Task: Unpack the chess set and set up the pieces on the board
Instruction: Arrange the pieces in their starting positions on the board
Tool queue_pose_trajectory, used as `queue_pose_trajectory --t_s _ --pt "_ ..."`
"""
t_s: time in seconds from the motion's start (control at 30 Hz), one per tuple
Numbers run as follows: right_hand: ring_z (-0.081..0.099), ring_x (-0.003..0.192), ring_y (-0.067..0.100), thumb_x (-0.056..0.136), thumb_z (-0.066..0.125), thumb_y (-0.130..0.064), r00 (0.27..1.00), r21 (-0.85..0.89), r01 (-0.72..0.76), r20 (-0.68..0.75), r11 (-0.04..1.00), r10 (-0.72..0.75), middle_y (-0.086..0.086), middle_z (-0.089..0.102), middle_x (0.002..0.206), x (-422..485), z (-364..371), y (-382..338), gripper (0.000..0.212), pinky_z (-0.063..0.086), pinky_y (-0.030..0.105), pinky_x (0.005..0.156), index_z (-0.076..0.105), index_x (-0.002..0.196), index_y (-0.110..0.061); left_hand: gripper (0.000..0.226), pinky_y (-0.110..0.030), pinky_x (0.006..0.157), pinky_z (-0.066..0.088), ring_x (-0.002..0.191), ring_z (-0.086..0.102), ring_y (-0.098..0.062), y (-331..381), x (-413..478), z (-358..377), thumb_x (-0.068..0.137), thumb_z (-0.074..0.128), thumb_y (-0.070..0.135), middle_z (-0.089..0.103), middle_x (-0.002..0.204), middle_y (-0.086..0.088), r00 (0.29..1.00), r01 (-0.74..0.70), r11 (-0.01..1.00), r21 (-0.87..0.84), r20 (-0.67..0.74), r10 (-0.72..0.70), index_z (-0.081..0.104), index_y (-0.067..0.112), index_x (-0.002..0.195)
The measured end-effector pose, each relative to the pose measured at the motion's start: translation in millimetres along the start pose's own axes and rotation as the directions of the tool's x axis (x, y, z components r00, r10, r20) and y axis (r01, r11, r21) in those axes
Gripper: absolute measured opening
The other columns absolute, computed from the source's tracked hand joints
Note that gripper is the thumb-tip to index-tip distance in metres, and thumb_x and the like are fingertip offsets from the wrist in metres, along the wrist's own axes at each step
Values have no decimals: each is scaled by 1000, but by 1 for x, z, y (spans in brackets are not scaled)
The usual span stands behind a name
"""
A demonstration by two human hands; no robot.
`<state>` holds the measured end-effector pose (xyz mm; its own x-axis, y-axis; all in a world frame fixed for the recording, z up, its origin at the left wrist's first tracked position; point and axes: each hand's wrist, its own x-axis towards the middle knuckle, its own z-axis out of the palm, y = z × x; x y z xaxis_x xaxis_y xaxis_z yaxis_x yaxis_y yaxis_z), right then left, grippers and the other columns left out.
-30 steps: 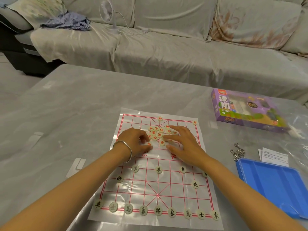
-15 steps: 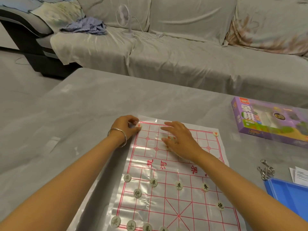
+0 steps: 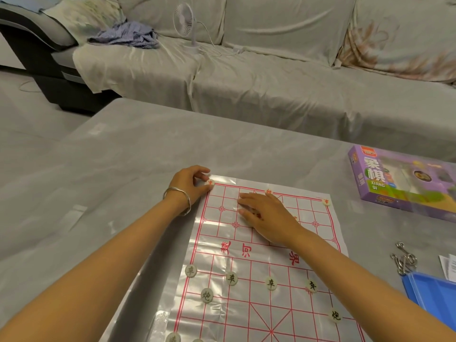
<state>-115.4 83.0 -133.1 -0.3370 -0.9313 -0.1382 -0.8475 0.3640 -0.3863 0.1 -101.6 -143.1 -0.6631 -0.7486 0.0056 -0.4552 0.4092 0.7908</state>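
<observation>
Left hand [image 3: 190, 185]: fingers [image 3: 202, 171] curled, pinching a red piece [image 3: 210, 182] on the board's [image 3: 246, 304] far left corner; right hand [image 3: 266, 215] flat on the far half, fingers straight, gripping nothing; what it covers is hidden. Judged: unfilled far-edge points run rightward from the left fingers toward the middle piece [image 3: 269, 192]; right hand nearer.
</observation>
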Motion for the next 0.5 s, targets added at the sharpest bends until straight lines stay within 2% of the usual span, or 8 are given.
queue_pose_trajectory --t_s 0.13,0.23,0.3,0.4,0.5 --pt "26 139 8 99 33 -42 1000 12 -4 4 1000 4 -10 33 150 0 -1 1 45 1 29 116 38 140 -26 38 -30 86 48 91 52 -14 -1 -1 2 81 69 20 61 98 3 1000 7 1000 0 -12 -7 58 17 117" --pt "23 140 9 99 35 -41 1000 14 12 6 1000 -12 -10 30 151 -2 -4 0 44 3 29 115 37 141 -27 40 -32 88 49 97 53 -16 0 -4 1 81 69 21 62 109 0 1000 1 1000 13 -7 -1 56 18 119" --pt "22 140 11 98 39 -39 999 63 1 -42 998 2 -11 28 152 -8 -12 1 43 11 31 115 38 140 -29 41 -32 88 48 95 49 -13 4 -10 -1 82 68 23 59 116 -2 999 -30 998 52 -23 31 56 20 121" --pt "28 138 12 97 44 -36 983 153 -65 -158 986 90 -11 30 150 -20 -29 12 41 23 34 112 41 138 -31 39 -25 84 43 92 46 -10 17 -23 -1 81 68 29 57 114 -1 988 -137 983 118 -52 144 57 23 118" --pt "36 134 13 96 45 -34 957 226 -123 -229 966 175 -10 37 146 -36 -40 30 36 30 33 109 47 132 -32 33 -23 84 43 92 46 -8 35 -41 5 81 68 31 54 109 6 974 -224 967 119 49 219 60 25 112"
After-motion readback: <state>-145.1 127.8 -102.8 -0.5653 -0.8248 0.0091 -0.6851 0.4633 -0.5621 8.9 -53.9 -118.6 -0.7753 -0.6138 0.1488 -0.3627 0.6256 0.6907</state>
